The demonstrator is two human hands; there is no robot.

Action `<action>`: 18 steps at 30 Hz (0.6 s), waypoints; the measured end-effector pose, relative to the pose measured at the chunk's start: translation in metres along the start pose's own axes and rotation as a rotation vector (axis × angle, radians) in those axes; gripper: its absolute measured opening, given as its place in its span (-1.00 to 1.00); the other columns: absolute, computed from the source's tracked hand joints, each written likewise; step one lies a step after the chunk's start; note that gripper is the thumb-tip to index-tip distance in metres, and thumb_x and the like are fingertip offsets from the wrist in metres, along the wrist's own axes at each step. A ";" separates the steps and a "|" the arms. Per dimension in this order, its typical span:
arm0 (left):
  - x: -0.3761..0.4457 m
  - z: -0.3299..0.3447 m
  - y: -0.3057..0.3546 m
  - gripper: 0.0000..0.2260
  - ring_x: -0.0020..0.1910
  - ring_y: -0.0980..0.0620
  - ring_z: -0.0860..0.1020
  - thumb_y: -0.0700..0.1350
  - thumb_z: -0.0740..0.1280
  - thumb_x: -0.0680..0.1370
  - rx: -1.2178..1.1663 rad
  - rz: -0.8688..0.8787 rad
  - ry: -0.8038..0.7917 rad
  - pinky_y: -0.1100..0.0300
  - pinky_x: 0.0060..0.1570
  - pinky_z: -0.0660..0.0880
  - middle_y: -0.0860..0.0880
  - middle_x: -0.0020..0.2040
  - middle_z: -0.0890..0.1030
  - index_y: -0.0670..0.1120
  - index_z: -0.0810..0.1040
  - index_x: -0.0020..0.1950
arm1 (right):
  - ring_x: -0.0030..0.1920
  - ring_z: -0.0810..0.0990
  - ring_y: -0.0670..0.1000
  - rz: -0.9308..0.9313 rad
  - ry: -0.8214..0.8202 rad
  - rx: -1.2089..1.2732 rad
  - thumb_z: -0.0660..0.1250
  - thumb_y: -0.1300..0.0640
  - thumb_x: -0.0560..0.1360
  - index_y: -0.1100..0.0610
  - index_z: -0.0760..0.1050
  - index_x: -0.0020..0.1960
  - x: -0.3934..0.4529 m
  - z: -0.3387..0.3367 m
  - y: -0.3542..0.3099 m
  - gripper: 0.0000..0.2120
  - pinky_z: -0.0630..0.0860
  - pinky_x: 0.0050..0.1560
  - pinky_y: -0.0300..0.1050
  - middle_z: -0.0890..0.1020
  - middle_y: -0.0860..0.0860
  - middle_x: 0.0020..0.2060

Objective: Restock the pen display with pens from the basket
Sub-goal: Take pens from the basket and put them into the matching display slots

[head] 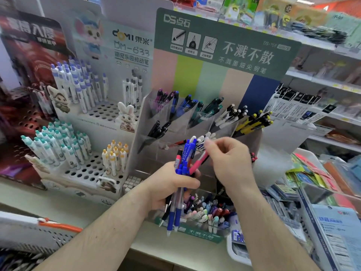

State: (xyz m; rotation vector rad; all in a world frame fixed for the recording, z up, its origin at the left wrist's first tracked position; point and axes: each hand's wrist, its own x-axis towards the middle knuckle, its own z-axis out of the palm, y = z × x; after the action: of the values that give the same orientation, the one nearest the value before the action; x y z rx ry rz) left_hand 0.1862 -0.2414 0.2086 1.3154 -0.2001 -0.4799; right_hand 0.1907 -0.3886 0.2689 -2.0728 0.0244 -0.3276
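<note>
Behind both hands stands the pen display (197,85), a clear tiered rack under a green header card with five coloured stripes. Its upper row has five compartments that show: purple and blue pens, blue ones, dark green ones, white-and-black ones, yellow-and-black ones. Below them a pocket of black pens (159,129) is plain to see, but the rest of that row is hidden by the hands. At the rack's foot, an open tray of mixed pens (207,214) lies partly covered by the wrists; their number cannot be counted. To the left, a white stand with punched holes (97,114) carries four groups of capped pens: lilac, grey, teal, yellow. The basket (29,237), with an orange handle, is cut off at the lower left corner, its contents blurred. The left hand (172,184) is closed around a bundle of pens (183,165), mostly blue, one red-topped; roughly six, the exact count unclear. The right hand (228,163), motion-blurred, pinches a pink pen (197,163) at the bundle's edge.
</note>
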 end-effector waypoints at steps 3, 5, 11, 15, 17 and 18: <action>-0.003 -0.003 -0.003 -0.83 -0.51 0.07 0.42 -0.25 0.39 0.35 -0.120 0.003 0.028 0.25 -0.51 0.41 -0.03 -0.41 0.48 -0.16 0.53 -0.08 | -0.38 0.58 -0.04 0.091 0.161 0.270 0.33 0.07 0.60 0.13 0.54 -0.18 0.006 -0.017 -0.005 -0.78 0.53 -0.32 -0.13 0.60 0.02 -0.35; -0.001 -0.004 -0.006 -0.81 -0.53 0.08 0.40 -0.25 0.40 0.38 -0.320 0.028 0.083 0.28 -0.52 0.36 -0.03 -0.37 0.49 -0.14 0.50 -0.04 | -0.43 0.60 -0.05 0.175 0.226 0.428 0.30 0.10 0.62 0.16 0.51 -0.15 0.009 -0.026 -0.007 -0.80 0.56 -0.36 -0.18 0.61 0.00 -0.40; 0.011 0.008 -0.003 -0.78 -0.55 0.12 0.38 -0.10 0.45 0.38 -0.590 0.059 0.071 0.29 -0.53 0.30 -0.03 -0.32 0.54 -0.12 0.54 -0.03 | -0.49 0.59 -0.06 0.290 0.263 0.591 0.34 0.10 0.60 0.19 0.52 -0.07 0.001 -0.031 0.001 -0.84 0.58 -0.39 -0.23 0.63 -0.01 -0.46; 0.020 0.017 -0.002 -0.62 -0.53 0.13 0.39 -0.07 0.70 0.12 -0.780 0.085 -0.099 0.29 -0.53 0.34 0.00 -0.30 0.54 -0.08 0.64 -0.18 | -0.48 0.61 -0.07 0.343 0.309 0.672 0.38 0.14 0.57 0.15 0.50 -0.01 -0.001 -0.038 0.009 -0.91 0.56 -0.41 -0.24 0.65 0.05 -0.32; 0.024 0.023 0.000 -0.63 -0.53 0.15 0.39 -0.04 0.70 0.13 -0.833 0.087 -0.164 0.31 -0.52 0.35 0.03 -0.30 0.53 -0.06 0.64 -0.20 | -0.49 0.60 -0.09 0.365 0.310 0.718 0.38 0.14 0.57 0.15 0.52 -0.05 -0.002 -0.042 0.013 -0.92 0.55 -0.42 -0.26 0.64 0.03 -0.36; 0.025 0.026 0.001 -0.64 -0.52 0.16 0.40 -0.04 0.70 0.14 -0.842 0.087 -0.192 0.31 -0.52 0.35 0.05 -0.30 0.53 -0.05 0.63 -0.19 | -0.49 0.60 -0.10 0.375 0.334 0.764 0.38 0.15 0.57 0.15 0.52 -0.07 -0.002 -0.046 0.014 -0.91 0.55 -0.43 -0.26 0.64 0.02 -0.37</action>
State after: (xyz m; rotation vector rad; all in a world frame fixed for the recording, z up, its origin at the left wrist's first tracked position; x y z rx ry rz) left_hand 0.1984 -0.2751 0.2124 0.4369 -0.1832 -0.5342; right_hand 0.1795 -0.4345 0.2775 -1.2104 0.4193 -0.3732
